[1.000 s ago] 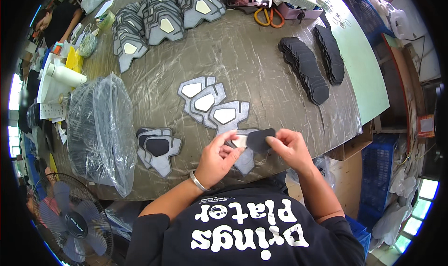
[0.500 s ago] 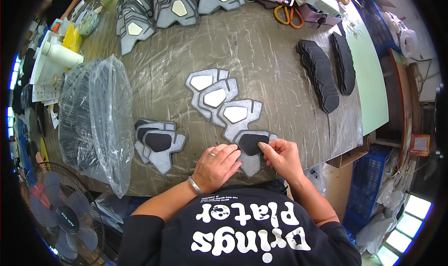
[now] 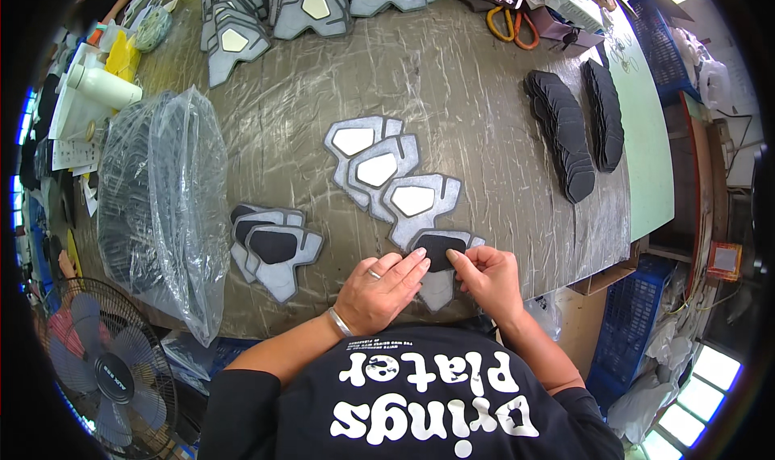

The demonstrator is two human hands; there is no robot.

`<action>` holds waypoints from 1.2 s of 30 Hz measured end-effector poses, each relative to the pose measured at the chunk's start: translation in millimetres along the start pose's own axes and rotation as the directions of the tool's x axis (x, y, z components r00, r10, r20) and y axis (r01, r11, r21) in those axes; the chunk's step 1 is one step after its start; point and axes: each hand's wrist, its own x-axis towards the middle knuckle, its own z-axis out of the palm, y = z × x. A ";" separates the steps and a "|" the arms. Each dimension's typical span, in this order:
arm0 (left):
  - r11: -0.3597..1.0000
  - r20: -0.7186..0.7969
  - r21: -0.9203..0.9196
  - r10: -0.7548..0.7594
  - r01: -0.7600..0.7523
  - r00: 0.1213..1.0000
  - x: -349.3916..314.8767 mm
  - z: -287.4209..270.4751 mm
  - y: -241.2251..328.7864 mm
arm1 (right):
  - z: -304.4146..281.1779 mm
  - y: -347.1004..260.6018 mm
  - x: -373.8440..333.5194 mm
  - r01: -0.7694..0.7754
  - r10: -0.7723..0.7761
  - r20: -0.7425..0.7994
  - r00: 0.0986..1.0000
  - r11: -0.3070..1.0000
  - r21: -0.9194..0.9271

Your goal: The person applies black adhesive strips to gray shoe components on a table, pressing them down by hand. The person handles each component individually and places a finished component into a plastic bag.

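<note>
At the table's near edge lies a grey cut piece (image 3: 438,289) with a dark border and a black patch (image 3: 438,252) on its upper part. My left hand (image 3: 382,289) lies beside it, fingers stretched out, fingertips touching the patch's left edge. My right hand (image 3: 486,276) pinches at the patch's right edge with thumb and forefinger. Just beyond, several overlapping grey pieces (image 3: 424,198) show white patches. To the left of my hands, a small stack of grey pieces (image 3: 282,278) carries black patches.
Rows of black patches (image 3: 559,125) lie at the right. More grey pieces (image 3: 327,17) are stacked at the far side, near orange-handled scissors (image 3: 513,28). A clear plastic bag (image 3: 190,210) of dark pieces, a white bottle (image 3: 105,87) and a fan (image 3: 113,371) are left.
My left fingers have slid slightly right onto the black patch's edge, and the patch now sits flatter and more to the left on the grey piece. The whole view has shifted slightly.
</note>
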 end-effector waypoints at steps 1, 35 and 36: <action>1.000 0.014 0.023 0.002 -0.003 1.000 -0.2 0.1 0.6 | 0.2 0.1 -0.3 0.000 0.000 0.000 1.000 1.000 0.001; 0.980 0.123 0.200 -0.043 0.017 0.991 14.0 7.6 9.3 | -8.2 19.0 -9.5 0.606 -0.616 0.386 0.687 0.192 -0.772; 0.977 0.120 0.214 -0.046 0.020 0.992 14.7 6.1 10.3 | -11.3 19.5 -11.4 0.602 -0.568 0.410 0.714 0.198 -0.774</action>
